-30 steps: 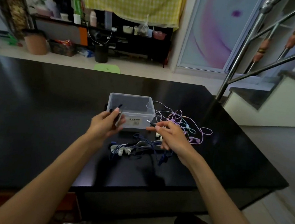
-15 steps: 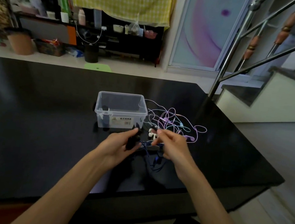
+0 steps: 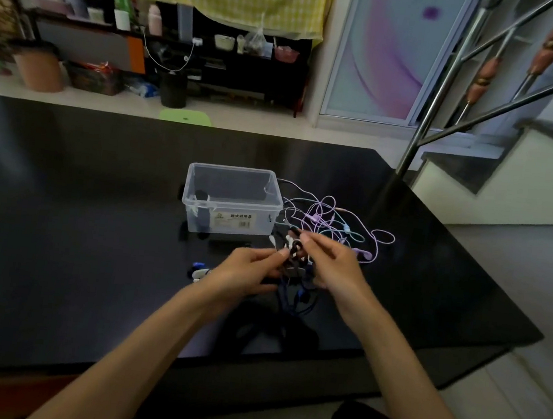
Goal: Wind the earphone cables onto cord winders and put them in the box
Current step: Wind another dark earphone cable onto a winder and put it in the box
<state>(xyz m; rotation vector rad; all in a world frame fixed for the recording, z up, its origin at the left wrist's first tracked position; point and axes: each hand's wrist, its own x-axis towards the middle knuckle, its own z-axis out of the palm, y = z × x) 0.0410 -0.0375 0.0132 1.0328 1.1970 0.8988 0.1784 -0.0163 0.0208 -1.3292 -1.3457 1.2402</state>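
The table (image 3: 94, 223) is black and glossy, and the clear box (image 3: 233, 201) stands open near its middle with something small and dark already lying in its left end. A second ago the left hand was up at the box front and the right hand was out over the pale cables; since then both have drawn together in front of the box. That suggests one piece has been dropped off and the next cable is being taken up for winding.

The left hand (image 3: 243, 274) pinches something dark between thumb and forefinger, likely a winder (image 3: 293, 247) or the cable on it; the blur keeps me from telling which. The right hand (image 3: 334, 267) has its fingers curled at the same spot, tips meeting the left, and seems to grasp the dark cable (image 3: 292, 300) that hangs below in blue-black loops onto the table.

Right of the box lies a loose tangle of purple and teal cables (image 3: 328, 222), unwound, touching the box side. A white earbud (image 3: 200, 273) lies just left of the left hand. The tangle is the main snag: strands cross each other and may drag along when one is lifted.
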